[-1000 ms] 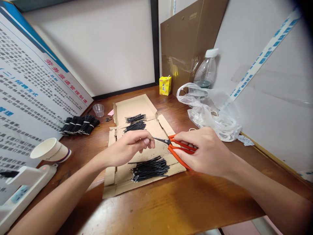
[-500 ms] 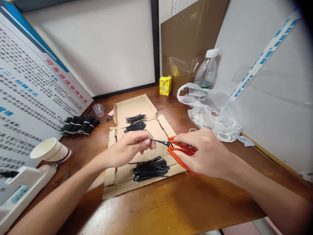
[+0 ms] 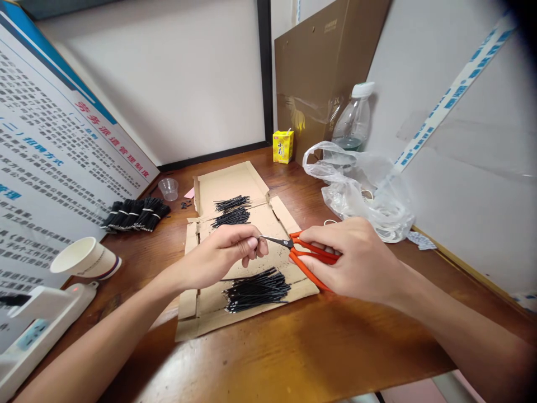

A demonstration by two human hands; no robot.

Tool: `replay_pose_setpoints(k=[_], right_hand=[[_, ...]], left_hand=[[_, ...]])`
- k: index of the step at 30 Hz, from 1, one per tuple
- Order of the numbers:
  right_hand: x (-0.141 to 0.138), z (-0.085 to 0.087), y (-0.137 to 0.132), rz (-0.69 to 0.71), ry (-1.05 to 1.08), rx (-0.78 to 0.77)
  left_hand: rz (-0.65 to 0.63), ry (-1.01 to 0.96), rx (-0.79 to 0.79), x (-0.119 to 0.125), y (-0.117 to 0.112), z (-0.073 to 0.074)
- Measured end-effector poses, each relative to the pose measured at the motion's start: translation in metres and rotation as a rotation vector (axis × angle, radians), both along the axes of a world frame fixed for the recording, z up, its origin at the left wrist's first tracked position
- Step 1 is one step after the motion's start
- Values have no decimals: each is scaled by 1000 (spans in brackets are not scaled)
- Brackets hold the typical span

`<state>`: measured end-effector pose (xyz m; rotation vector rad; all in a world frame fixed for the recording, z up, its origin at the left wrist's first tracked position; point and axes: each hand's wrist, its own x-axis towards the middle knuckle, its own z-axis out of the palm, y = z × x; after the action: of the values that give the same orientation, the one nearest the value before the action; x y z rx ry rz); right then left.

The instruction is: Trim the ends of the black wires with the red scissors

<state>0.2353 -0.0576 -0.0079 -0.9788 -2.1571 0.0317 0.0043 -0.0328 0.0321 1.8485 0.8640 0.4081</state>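
Observation:
My right hand [image 3: 352,258] grips orange-handled pliers [image 3: 308,253], whose thin dark tips point left. My left hand [image 3: 224,252] is closed in a pinch right at those tips; what it holds is too small to make out. Both hands hover over a flattened cardboard sheet [image 3: 235,184]. A loose pile of short black wires [image 3: 257,290] lies on the cardboard just below my hands. Two smaller piles of black wires [image 3: 231,210] lie farther back on it.
Bundled black wires [image 3: 136,214] lie at the left by a printed board [image 3: 54,145]. A paper cup [image 3: 84,258], a white power strip [image 3: 37,330], a small clear cup [image 3: 168,188], a yellow drink carton [image 3: 283,146], a plastic bottle [image 3: 354,120] and a plastic bag [image 3: 364,193] surround the cardboard.
Hardly anything: the pliers' tips and my hands have shifted very slightly, staying together over the cardboard.

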Motion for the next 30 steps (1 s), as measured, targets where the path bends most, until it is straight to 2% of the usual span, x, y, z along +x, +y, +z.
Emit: replay_pose_setpoints(k=[6, 15, 22, 30], right_hand=[[0, 2, 0, 9, 10, -62], [2, 0, 0, 12, -42, -42], [1, 0, 1, -16, -41, 10], [1, 1, 0, -1, -10, -73]], left_hand=[[-2, 14, 13, 1, 0, 0], [-10, 105, 83, -2, 2, 0], [-19, 74, 56, -3, 2, -1], [-5, 40, 34, -2, 2, -1]])
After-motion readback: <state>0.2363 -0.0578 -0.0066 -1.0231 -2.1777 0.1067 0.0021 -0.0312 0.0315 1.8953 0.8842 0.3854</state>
